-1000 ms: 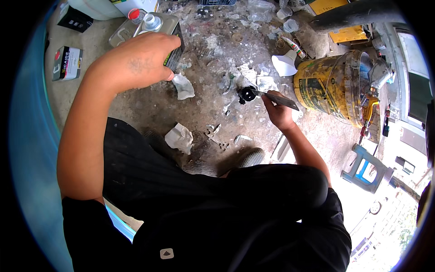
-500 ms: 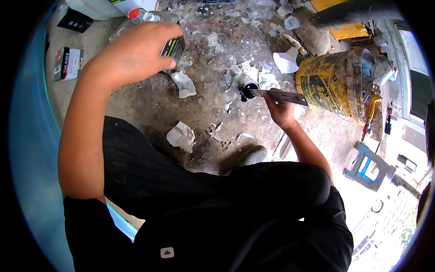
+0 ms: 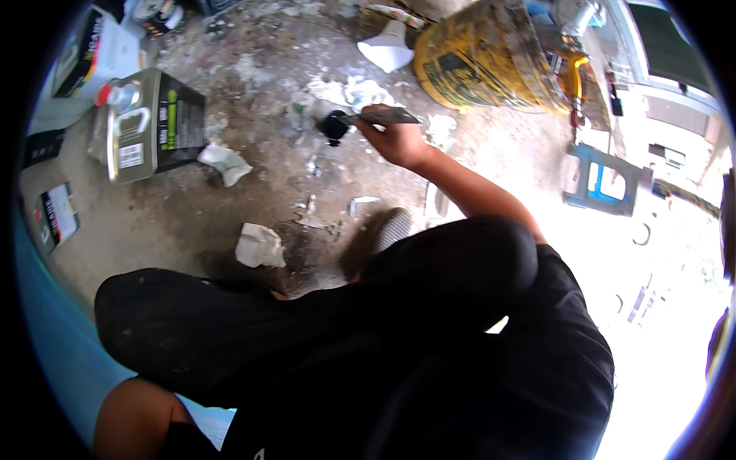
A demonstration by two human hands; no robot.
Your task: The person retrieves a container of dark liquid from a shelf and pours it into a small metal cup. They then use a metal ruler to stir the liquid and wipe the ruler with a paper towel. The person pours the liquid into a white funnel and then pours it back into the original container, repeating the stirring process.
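My right hand (image 3: 397, 142) is closed around a flat metal ruler (image 3: 395, 116). The ruler's far end reaches into a small round cup of black liquid (image 3: 334, 123) on the stained floor, with black smears at its side. Of my left arm only a part near the elbow shows at the lower left; the left hand itself is out of view. A rectangular metal can (image 3: 153, 126) with a red-and-clear cap stands at the left, and a crumpled white paper (image 3: 226, 163) lies by its base.
A paint-smeared yellow bucket (image 3: 479, 61) lies to the far right, near a white funnel (image 3: 389, 50). A blue-grey stool (image 3: 602, 180) stands at the right. Another crumpled paper (image 3: 260, 245) and small metal pieces (image 3: 316, 221) are near my feet. Boxes fill the left edge.
My left hand has left the metal can and dropped out of view at the lower left. The view has shifted. My right hand still holds the ruler at the cup.
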